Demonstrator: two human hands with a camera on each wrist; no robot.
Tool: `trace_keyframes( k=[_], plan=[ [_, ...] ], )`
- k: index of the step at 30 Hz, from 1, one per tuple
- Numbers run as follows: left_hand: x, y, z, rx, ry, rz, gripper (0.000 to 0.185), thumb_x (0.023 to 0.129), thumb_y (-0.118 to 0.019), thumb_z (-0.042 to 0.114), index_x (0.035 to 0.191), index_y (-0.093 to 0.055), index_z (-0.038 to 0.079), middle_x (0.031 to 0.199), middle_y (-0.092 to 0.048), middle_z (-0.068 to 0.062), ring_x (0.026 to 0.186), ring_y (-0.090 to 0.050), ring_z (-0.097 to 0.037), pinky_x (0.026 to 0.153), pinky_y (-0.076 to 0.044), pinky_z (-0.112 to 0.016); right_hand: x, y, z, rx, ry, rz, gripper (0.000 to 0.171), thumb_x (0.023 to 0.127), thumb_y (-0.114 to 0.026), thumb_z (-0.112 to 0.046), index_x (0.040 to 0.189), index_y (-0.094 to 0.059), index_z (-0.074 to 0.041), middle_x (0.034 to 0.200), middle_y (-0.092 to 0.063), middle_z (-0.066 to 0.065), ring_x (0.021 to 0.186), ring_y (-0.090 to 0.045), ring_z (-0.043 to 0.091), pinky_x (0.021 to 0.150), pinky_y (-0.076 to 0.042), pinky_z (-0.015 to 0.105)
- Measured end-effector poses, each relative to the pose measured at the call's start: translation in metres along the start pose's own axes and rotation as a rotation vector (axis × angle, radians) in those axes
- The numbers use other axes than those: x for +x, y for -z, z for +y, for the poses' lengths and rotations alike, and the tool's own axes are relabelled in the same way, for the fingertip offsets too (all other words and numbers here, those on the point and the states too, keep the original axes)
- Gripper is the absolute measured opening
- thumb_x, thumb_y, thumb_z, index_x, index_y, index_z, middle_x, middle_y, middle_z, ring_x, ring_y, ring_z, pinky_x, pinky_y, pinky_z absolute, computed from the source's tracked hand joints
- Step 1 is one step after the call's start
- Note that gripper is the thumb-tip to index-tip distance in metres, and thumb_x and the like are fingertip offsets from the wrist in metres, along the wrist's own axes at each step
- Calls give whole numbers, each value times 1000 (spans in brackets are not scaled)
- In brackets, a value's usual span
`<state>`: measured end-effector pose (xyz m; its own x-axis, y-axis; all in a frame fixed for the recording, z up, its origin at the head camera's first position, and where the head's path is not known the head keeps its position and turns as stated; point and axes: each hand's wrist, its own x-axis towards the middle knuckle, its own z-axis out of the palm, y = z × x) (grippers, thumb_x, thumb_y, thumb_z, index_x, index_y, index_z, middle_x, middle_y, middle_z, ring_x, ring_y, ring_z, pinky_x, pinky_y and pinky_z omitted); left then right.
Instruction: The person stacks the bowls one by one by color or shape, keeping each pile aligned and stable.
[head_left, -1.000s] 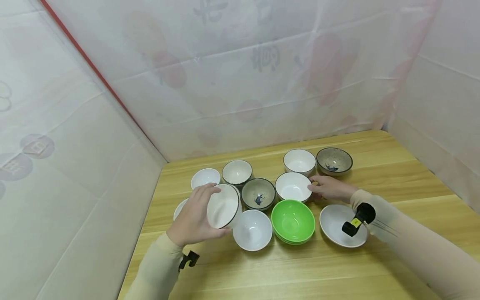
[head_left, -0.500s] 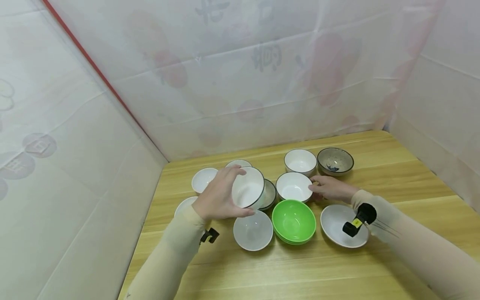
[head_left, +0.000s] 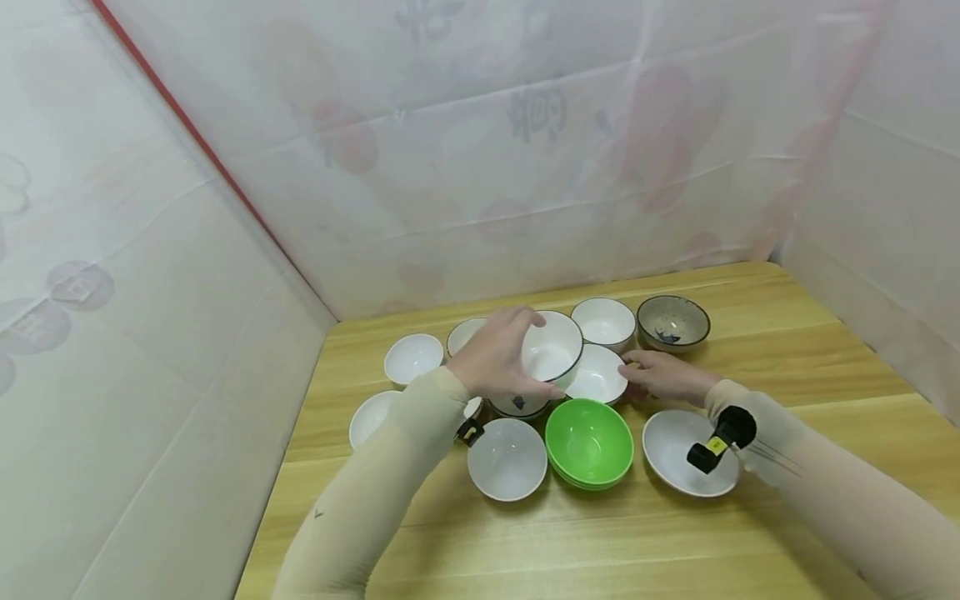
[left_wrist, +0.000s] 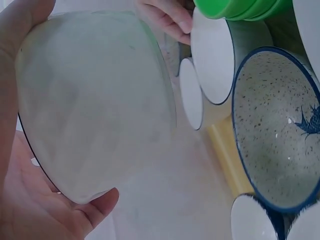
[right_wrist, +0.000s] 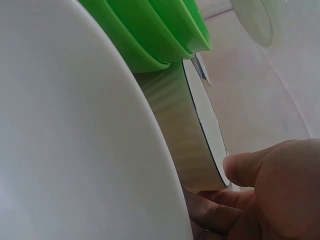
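My left hand (head_left: 498, 354) grips a white dark-rimmed bowl (head_left: 553, 346) by its sides, thumb and fingers spread around it; the left wrist view shows its pale outside (left_wrist: 95, 110). It is raised above the other bowls and overlaps a second white dark-rimmed bowl (head_left: 602, 379). With the thumb at the rim and fingers below, my right hand (head_left: 663, 375) holds that second bowl's right edge. In front of it stands a stack of green bowls (head_left: 588, 442). A speckled bowl with a blue figure (left_wrist: 275, 125) is partly hidden under my left hand in the head view.
White bowls (head_left: 507, 460) sit at the front and left (head_left: 414, 358). A cream bowl (head_left: 463, 333) is partly behind my left hand. Farther back are another white bowl (head_left: 604, 321) and a grey-brown bowl (head_left: 672, 322). A shallow white dish (head_left: 675, 454) lies below my right wrist.
My left hand has carried the white bowl rightward and away from me, from the left group toward the bowl at my right hand. The right hand has stayed in place.
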<state>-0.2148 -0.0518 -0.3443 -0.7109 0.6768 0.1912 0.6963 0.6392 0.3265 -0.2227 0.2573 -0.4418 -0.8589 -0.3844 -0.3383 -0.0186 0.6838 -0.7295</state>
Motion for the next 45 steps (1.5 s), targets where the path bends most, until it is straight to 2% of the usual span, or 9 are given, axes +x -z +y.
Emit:
trace_keyframes(
  k=[9, 17, 22, 33, 39, 45],
  plan=[
    [34, -23, 7, 33, 18, -66, 95, 67, -68, 74, 135, -44, 13, 133, -47, 0, 124, -41, -19, 100, -39, -33, 2, 3, 3, 18, -10, -11, 46, 104, -41, -31, 134, -43, 3, 101, -64, 11, 90, -62, 22, 78, -51, 38],
    [61, -47, 17, 40, 9, -140, 88, 70, -73, 63, 135, -42, 13, 140, -41, -4, 129, -35, -19, 106, -32, -28, -4, 7, 5, 6, -24, -24, 51, 104, -40, -31, 139, -38, 6, 103, -64, 13, 90, -63, 22, 79, -52, 38],
    [72, -56, 21, 17, 12, -151, 86, 69, -76, 58, 135, -42, 14, 141, -38, -3, 131, -32, -19, 108, -29, -26, -7, 9, 7, 9, -19, -24, 41, 104, -42, -29, 131, -46, 1, 102, -64, 10, 89, -63, 21, 76, -51, 37],
    [77, -74, 28, 20, 59, -244, 93, 62, -79, 65, 133, -41, 18, 139, -39, -2, 121, -35, -15, 97, -37, -23, -18, 19, 6, 83, 3, 23, 38, 105, -37, -26, 128, -47, 2, 101, -66, 15, 88, -65, 28, 73, -50, 41],
    [78, -84, 30, 53, 71, -278, 95, 61, -75, 71, 133, -40, 20, 137, -39, -2, 123, -34, -14, 99, -38, -23, -21, 20, 4, 115, -33, 28, 48, 106, -28, -38, 129, -46, 0, 101, -65, 15, 88, -65, 29, 73, -48, 39],
    [77, -91, 29, 92, 92, -316, 95, 62, -73, 74, 133, -40, 21, 134, -40, 1, 118, -34, -12, 96, -38, -21, -21, 19, 2, 113, -83, 37, 67, 102, -26, -54, 139, -40, -1, 103, -65, 15, 88, -65, 27, 75, -48, 38]
  ],
)
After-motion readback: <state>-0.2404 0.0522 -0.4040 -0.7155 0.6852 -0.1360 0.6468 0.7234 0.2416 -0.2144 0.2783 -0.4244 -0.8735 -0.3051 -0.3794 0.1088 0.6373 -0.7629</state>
